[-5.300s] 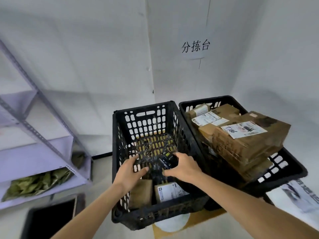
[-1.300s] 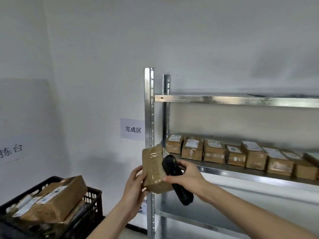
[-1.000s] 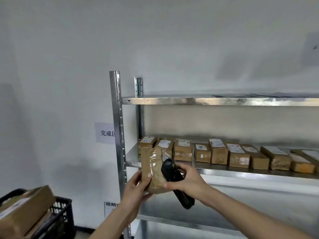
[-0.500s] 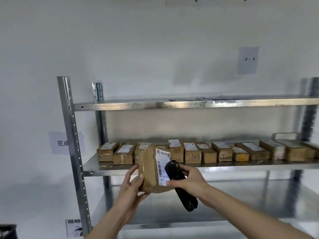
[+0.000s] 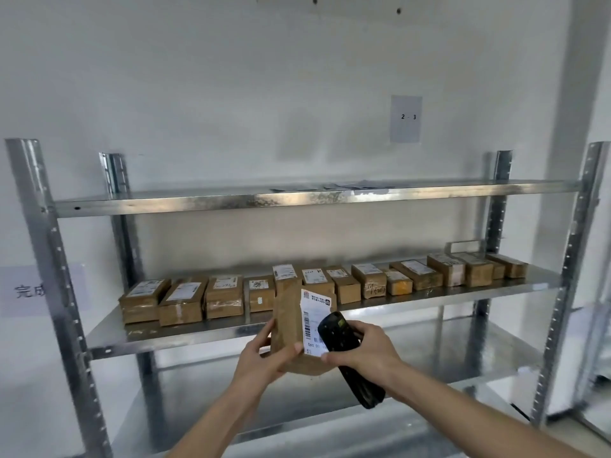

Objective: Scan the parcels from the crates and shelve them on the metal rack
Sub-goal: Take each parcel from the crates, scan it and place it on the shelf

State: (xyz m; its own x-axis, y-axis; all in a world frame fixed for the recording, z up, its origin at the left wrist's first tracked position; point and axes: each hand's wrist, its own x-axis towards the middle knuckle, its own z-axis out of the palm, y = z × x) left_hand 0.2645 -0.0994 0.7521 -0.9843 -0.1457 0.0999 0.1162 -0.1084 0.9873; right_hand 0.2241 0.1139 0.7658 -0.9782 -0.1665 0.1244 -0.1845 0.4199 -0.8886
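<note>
My left hand (image 5: 264, 360) gripped the brown parcel (image 5: 291, 328) upright, just in front of the metal rack (image 5: 297, 200), level with its middle shelf. My right hand (image 5: 367, 350) was curled round the black scanner (image 5: 344, 345), its head against the parcel's white label (image 5: 312, 320). Behind the parcel, a row of boxes (image 5: 215, 297) stood on that shelf.

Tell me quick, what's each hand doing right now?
Left hand: closed on the brown parcel, holding it upright.
Right hand: closed on the black scanner, against the parcel's label.
</note>
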